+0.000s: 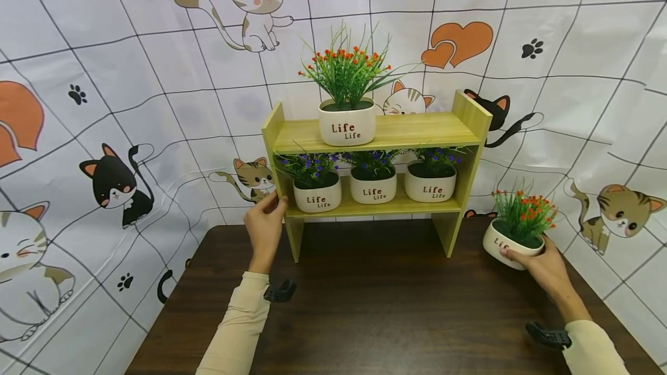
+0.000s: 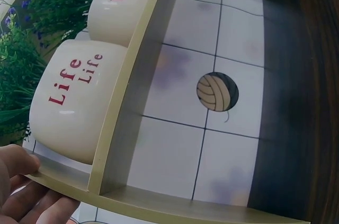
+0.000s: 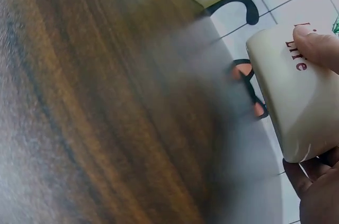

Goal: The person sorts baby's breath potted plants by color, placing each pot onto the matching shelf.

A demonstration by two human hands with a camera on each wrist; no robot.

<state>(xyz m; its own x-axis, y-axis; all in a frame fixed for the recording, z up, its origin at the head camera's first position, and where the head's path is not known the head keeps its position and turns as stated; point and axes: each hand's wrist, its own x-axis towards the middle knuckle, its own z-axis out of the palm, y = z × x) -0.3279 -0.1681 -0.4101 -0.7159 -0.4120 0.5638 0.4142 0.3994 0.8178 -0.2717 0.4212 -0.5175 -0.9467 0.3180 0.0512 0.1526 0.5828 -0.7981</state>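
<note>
My left hand [image 1: 267, 227] grips the left side panel of a two-tier wooden shelf [image 1: 417, 126], thumb on one face and fingers on the other in the left wrist view. Out at the right, my right hand [image 1: 549, 268] holds a white potted plant [image 1: 513, 245] with orange flowers, tilted and raised off the table, thumb over its "Life" lettering. Its pot [image 3: 296, 97] fills the right of the right wrist view. On the shelf's top board stands another orange-flowered potted plant [image 1: 347, 123]. Three purple-flowered potted plants, the nearest being this one [image 1: 318, 195], stand in a row below.
The shelf stands at the back of a dark brown wooden table [image 1: 375, 300]. Behind and beside it hangs a white sheet [image 1: 172, 68] with a grid, cartoon cats, hearts and paw prints. Black bands sit on both wrists.
</note>
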